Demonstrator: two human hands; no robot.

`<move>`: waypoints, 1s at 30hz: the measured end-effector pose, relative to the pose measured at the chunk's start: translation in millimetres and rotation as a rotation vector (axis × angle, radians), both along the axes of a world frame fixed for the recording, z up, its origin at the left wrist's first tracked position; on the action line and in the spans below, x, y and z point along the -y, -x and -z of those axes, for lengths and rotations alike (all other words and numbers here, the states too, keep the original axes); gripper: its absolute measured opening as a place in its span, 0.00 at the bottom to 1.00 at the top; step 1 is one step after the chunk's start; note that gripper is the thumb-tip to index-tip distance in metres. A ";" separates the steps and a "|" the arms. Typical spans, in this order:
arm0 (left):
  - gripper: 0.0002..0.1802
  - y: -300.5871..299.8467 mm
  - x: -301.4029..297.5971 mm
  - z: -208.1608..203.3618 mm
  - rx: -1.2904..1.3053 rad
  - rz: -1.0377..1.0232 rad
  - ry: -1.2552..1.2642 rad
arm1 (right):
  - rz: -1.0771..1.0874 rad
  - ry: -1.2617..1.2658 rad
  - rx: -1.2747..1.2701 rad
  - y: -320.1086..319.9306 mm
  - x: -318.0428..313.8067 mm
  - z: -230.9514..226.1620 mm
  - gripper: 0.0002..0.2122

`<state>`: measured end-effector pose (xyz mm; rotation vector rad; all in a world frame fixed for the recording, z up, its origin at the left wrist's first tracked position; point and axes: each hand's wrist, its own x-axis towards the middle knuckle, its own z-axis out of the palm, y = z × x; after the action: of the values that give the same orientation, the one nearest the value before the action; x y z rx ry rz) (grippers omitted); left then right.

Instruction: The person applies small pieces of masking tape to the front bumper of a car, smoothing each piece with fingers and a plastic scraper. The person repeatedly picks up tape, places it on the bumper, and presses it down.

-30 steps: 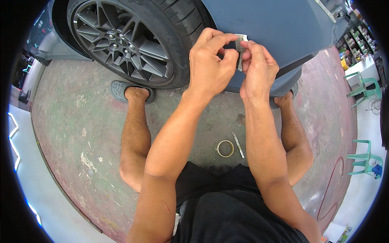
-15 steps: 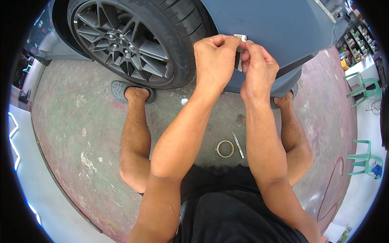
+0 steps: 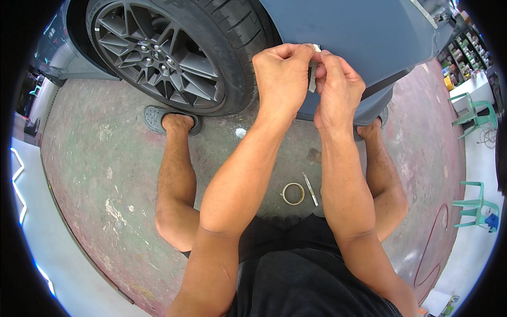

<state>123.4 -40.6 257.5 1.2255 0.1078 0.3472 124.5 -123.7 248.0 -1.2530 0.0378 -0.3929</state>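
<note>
Your left hand (image 3: 281,79) and right hand (image 3: 339,84) both clamp their grip on a pale strip (image 3: 317,47) by the blue-grey car panel (image 3: 364,31), largely hiding it. Left stands the tire (image 3: 237,68); a tape roll (image 3: 302,198) and slim tool (image 3: 310,189) lie on the floor (image 3: 253,169).

Wheel (image 3: 156,55) upper L-ctr of frame; car panel (image 3: 348,26) top ctr to upper R, just R of wheel. L hand (image 3: 281,82) & R hand (image 3: 339,87) side by side, upper ctr, in front of panel, strip (image 3: 312,84) btwn them. Tape roll (image 3: 303,195) on floor (image 3: 105,158), below ctr, btwn forearms; pen-like tool (image 3: 310,189) just R of roll. L clog (image 3: 153,118) below wheel, well L of hands. Shelves (image 3: 467,53) upper R; 1st chair (image 3: 483,117) below shelves, 2nd chair (image 3: 467,203) farther down, nr R edge.
</note>
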 end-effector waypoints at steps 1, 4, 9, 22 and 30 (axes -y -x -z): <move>0.09 0.3 0.1 -0.2 0.001 0.009 0.005 | 0.004 -0.002 0.007 -0.1 0.1 0.5 0.09; 0.09 1.2 0.0 -0.8 -0.003 0.028 0.014 | 0.009 -0.010 0.016 -0.2 0.9 1.8 0.09; 0.09 2.4 -0.2 0.2 -0.024 0.017 0.031 | -0.003 -0.035 0.007 0.5 2.4 0.4 0.09; 0.08 -2.6 5.0 3.9 0.016 -0.037 -0.021 | 0.009 -0.041 -0.009 -0.2 2.5 3.0 0.09; 0.09 -1.8 4.5 2.0 0.004 -0.059 -0.046 | 0.015 -0.011 -0.005 -0.2 1.1 0.7 0.09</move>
<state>125.2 -45.1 255.5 1.2690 0.1334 0.4046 124.7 -124.8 247.2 -1.2438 0.0535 -0.4022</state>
